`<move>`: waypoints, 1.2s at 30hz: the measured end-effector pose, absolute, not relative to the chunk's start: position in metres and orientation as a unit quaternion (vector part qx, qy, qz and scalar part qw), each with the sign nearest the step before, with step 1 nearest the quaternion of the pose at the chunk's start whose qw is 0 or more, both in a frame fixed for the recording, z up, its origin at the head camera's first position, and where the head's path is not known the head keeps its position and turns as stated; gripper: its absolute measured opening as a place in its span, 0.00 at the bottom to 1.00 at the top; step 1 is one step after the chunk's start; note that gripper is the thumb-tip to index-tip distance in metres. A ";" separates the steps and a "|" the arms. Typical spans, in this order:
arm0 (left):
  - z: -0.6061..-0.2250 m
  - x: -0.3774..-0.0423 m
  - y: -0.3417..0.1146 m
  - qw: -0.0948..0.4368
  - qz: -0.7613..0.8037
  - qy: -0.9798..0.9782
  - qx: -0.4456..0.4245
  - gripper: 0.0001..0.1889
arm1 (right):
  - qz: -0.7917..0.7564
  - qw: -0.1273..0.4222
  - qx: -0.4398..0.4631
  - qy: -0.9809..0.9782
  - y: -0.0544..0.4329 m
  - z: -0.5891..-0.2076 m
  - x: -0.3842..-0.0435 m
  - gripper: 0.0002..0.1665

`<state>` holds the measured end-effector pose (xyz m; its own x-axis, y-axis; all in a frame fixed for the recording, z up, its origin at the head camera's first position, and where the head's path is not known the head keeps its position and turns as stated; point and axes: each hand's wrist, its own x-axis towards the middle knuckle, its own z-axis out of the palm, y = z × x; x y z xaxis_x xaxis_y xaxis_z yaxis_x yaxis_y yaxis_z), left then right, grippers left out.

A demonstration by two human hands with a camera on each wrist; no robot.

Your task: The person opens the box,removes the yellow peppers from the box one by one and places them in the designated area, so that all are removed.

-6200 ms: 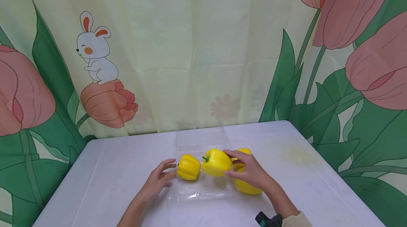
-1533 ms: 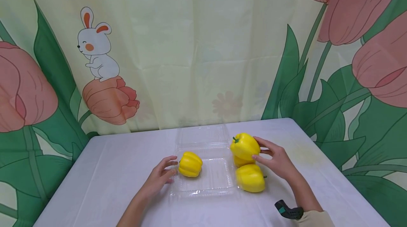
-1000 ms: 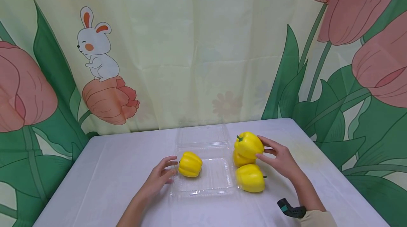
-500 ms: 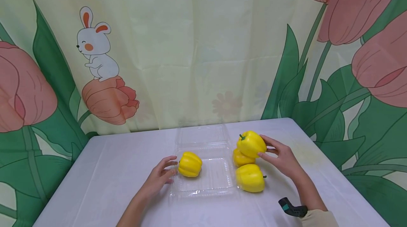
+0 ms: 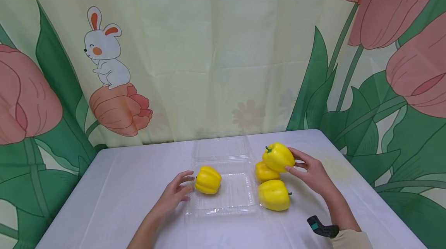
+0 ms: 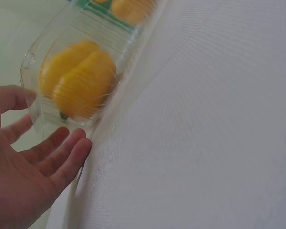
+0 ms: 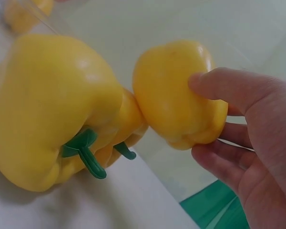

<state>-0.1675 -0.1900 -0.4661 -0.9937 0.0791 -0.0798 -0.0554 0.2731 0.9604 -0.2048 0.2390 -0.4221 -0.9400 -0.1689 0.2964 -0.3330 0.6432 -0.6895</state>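
Note:
My right hand [image 5: 311, 169] pinches a yellow bell pepper [image 5: 278, 157] with a green stem, thumb on one side and fingers on the other. In the right wrist view this pepper [image 7: 171, 95] meets the edge of a pepper behind; whether they touch I cannot tell. Beside the clear plastic clamshell box [image 5: 235, 200], my left hand [image 5: 174, 194] has its fingers loosely extended at the left wall. The left wrist view has fingertips against that wall, close to a yellow pepper [image 6: 81, 78] lying inside. Its lid [image 5: 223, 149] lies folded back.
Two more yellow peppers stand right of the box, a rear one [image 5: 266, 172] and a front one [image 5: 274, 195]. A white cloth [image 5: 122, 191] covers the table. Behind its far edge hangs a printed curtain [image 5: 181, 67]. A dark wrist camera [image 5: 322, 227] sits on my right wrist.
The pepper in my right hand has gone from above the box to beyond its right side, drifting slightly right and farther away over the last second. My left hand stays put.

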 end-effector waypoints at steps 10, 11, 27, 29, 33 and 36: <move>-0.466 -0.167 -0.192 0.058 0.608 0.791 0.015 0.24 | 0.404 0.090 0.118 -0.902 0.245 -0.420 -0.205 0.42; -0.466 -0.167 -0.192 0.058 0.609 0.791 0.014 0.24 | 0.402 0.090 0.117 -0.903 0.246 -0.420 -0.206 0.42; -0.466 -0.168 -0.191 0.058 0.606 0.793 0.015 0.24 | 0.395 0.094 0.106 -0.908 0.257 -0.423 -0.209 0.42; -0.466 -0.168 -0.191 0.057 0.605 0.794 0.015 0.24 | 0.393 0.095 0.104 -0.909 0.258 -0.423 -0.209 0.42; -0.466 -0.168 -0.190 0.056 0.603 0.795 0.013 0.24 | 0.392 0.096 0.103 -0.909 0.260 -0.423 -0.209 0.42; -0.467 -0.168 -0.190 0.055 0.603 0.796 0.012 0.24 | 0.392 0.094 0.101 -0.910 0.261 -0.423 -0.209 0.42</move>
